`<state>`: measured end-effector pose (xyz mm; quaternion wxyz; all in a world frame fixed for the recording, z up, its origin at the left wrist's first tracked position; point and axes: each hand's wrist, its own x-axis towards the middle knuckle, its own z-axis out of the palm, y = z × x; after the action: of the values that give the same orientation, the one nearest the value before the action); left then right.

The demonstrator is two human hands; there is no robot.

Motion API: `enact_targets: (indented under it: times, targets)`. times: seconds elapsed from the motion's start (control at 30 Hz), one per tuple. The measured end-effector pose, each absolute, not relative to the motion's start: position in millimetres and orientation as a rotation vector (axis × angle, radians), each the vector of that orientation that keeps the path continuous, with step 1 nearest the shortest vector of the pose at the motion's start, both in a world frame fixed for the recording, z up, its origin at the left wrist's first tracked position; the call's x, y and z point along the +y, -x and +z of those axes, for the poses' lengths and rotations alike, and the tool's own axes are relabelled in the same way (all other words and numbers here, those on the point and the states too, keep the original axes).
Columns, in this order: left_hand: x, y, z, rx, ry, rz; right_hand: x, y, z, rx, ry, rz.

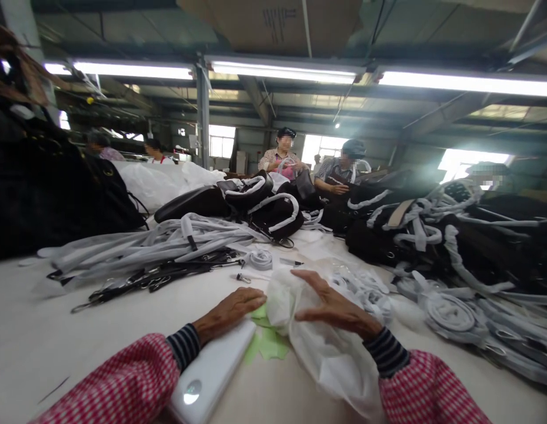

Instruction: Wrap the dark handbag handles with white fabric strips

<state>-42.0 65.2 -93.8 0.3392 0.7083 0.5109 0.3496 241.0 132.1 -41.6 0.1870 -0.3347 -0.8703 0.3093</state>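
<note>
A crumpled, translucent white plastic bag [326, 353] stands and droops between my hands over the table. My right hand [337, 306] is around its upper part, thumb and index finger wide apart with the bag between them; its other fingers are hidden. My left hand [231, 312] lies palm down with fingers stretched out. Its fingertips are at the bag's left side, and whether they press on it I cannot tell. Under and beside that hand lies a flat white slab [220, 368] with a round, shiny mark. Light green paper pieces [273, 343] lie between the slab and the bag.
Wrapped grey-white straps [153, 247] and black straps with metal clips [162, 274] lie at the left. A loose clip [243, 278] and a pen [291, 262] lie ahead. Black bags [273, 215] are piled behind, coiled straps [450, 312] at right. Co-workers [339, 168] sit across.
</note>
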Motion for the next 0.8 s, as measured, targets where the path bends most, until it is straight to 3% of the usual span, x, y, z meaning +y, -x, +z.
enact_targets:
  times: [0.13, 0.27, 0.4, 0.6, 0.8]
  targets:
    - [64, 28, -98, 1.3, -1.897, 0.969, 119, -221, -55, -2.678, 0.982, 0.548]
    - [62, 5, -104, 1.412, -1.855, 1.027, 139, -237, -62, -2.349, 0.862, 0.852]
    - [62, -28, -110, 1.592, -1.732, 1.069, 171, -257, -74, -1.876, 1.051, 1.128]
    - [79, -73, -118, 1.718, -1.669, 1.091, 192, -260, -90, -1.552, 1.168, 1.001]
    - [68, -33, -105, 1.499, -1.859, 0.846, 187, -255, -98, -1.792, 1.029, 0.847]
